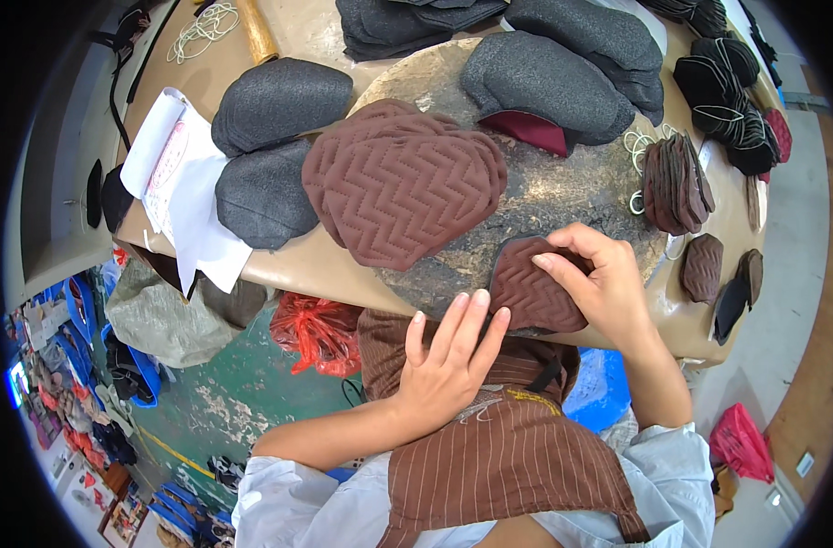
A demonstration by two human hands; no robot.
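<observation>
Tan worktable point(320, 272), wooden round point(571, 196) on top | brown zigzag-quilted piece point(531, 294) at round's near edge, pinched by right hand point(610, 281) | left hand point(445, 367) unclosed, fingertip contact unclear | judged partway: piece being handled, brown quilted stack point(407, 187) left

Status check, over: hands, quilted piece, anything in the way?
Right hand on brown quilted piece. Left hand open, by its left edge. Larger brown stack nearby, not covering it.
</observation>
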